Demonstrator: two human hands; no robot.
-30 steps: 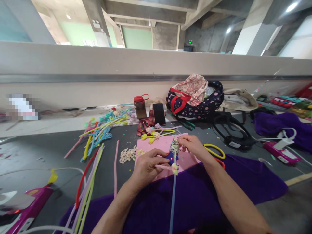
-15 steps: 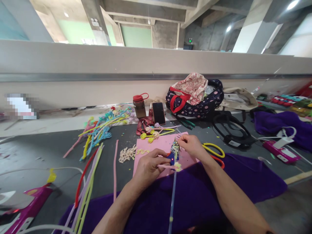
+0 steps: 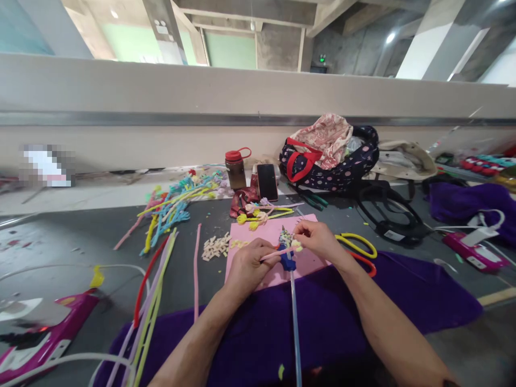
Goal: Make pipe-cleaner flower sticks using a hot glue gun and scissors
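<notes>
My left hand (image 3: 258, 263) pinches a pink pipe cleaner (image 3: 278, 253) that lies nearly level and points right. Pale yellow pieces (image 3: 297, 245) sit on its right end. My right hand (image 3: 316, 238) is beside that end, thumb and fingers pressed together; whatever is in the pinch is too small to make out. Beneath the pipe cleaner lies a blue glue gun (image 3: 288, 263), its nozzle crusted with glue and scraps. A long clear glue stick (image 3: 295, 322) runs from its rear toward me. Both hands are over a pink sheet (image 3: 242, 232).
Small beige pieces (image 3: 216, 246) are heaped left of the sheet. Coloured pipe cleaners (image 3: 155, 301) lie at the left, near a magenta device (image 3: 64, 328). Behind stand a phone (image 3: 267, 181), a bottle (image 3: 236, 169) and a bag (image 3: 322, 172). Yellow-and-red-handled scissors (image 3: 358, 244) rest right.
The left hand has raised the pink pipe cleaner's tip up and right, from below the glue gun's body to beside my right fingers. A small yellow-green scrap shows lower on the purple cloth.
</notes>
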